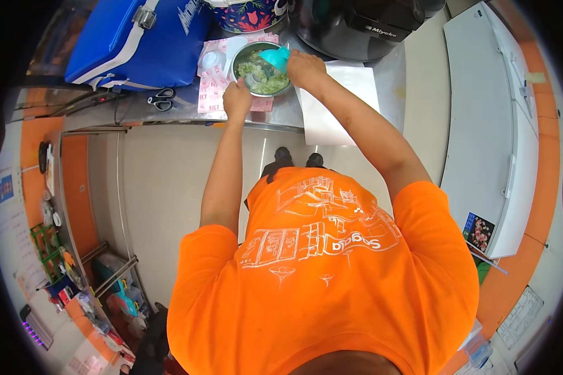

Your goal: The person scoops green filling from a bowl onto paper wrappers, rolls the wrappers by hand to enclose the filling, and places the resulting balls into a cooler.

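A round stainless-steel bowl (235, 61) stands on the worktop over printed pink paper (209, 101). Pale green chopped food (268, 84) covers much of its bottom. My left hand (238, 101) grips the near-left rim, with the thumb over the edge. In my right hand (305, 69) is a turquoise plastic scoop (275, 58), its bowl end over the far-right part of the food. My fingers hide the scoop's handle. Just left of the bowl lie a white plastic spatula (233, 49) and a small translucent white cup (213, 59).
A blue cooler bag (140, 51) and black-handled scissors (161, 100) are on the left. Behind the bowl stand a floral pot (248, 16) and a black Miyako appliance (347, 33). White paper (340, 112) overhangs the metal worktop's (394, 89) front edge. A white chest freezer (478, 126) stands right.
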The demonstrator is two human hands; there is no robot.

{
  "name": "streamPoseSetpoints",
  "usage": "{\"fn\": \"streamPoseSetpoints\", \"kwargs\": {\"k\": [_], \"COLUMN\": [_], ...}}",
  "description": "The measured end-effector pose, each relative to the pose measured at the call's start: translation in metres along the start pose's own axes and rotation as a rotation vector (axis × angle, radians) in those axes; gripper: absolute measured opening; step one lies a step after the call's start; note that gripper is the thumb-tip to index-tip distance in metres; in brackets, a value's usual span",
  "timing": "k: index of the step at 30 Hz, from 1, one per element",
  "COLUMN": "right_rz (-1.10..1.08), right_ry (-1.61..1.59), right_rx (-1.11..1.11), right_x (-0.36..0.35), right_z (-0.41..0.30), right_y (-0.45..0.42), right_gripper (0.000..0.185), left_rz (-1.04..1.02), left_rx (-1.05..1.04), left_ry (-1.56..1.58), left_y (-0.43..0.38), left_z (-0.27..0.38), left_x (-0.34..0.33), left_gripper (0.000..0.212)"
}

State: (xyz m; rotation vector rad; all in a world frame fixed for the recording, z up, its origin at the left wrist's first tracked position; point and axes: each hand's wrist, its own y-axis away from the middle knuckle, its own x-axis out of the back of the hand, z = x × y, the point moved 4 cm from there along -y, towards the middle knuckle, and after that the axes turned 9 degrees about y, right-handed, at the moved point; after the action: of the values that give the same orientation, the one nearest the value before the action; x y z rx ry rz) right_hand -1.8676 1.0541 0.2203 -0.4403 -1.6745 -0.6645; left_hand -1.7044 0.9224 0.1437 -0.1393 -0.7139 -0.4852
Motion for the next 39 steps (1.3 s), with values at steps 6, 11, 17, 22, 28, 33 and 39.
{"fn": "streamPoseSetpoints", "kwargs": {"k": [6, 11, 17, 22, 28, 33, 39], "right_rz": [-0.059, -0.017, 0.302, 0.342, 0.591, 0.498, 0.62], "right_ry": [0.221, 0.081, 0.254, 0.42, 0.509, 0.514, 0.586], "right_rx": [0.024, 0.078, 0.26, 0.553, 0.418, 0.562, 0.445], "right_x": [0.008, -0.011, -0.019, -0.003, 0.011, -0.012, 0.005], "right_z": [-0.02, -0.012, -0.022, -0.006, -0.002, 0.004, -0.015], "right_y": [0.007, -0.008, 0.001, 0.032, 0.006, 0.023, -0.002], "right_gripper": [0.024, 0.031, 0.053, 0.055, 0.064, 0.055, 0.051], "left_rz": [-0.048, -0.15, -0.192, -0.198, -0.282, -0.082, 0.025], "left_rx": [-0.105, -0.215, -0.313, -0.154, -0.152, -0.211, -0.296], "left_ry": [-0.025, 0.012, 0.082, 0.312, 0.223, 0.134, 0.092], "left_y": [0.02, 0.015, -0.008, -0.027, 0.002, 0.012, 0.019], "left_z": [0.012, 0.007, 0.012, -0.032, -0.002, 0.001, 0.029], "left_x": [-0.007, -0.016, -0.008, -0.002, 0.001, 0.008, 0.006], "left_gripper": [0.043, 0.045, 0.041, 0.041, 0.04, 0.037, 0.032]}}
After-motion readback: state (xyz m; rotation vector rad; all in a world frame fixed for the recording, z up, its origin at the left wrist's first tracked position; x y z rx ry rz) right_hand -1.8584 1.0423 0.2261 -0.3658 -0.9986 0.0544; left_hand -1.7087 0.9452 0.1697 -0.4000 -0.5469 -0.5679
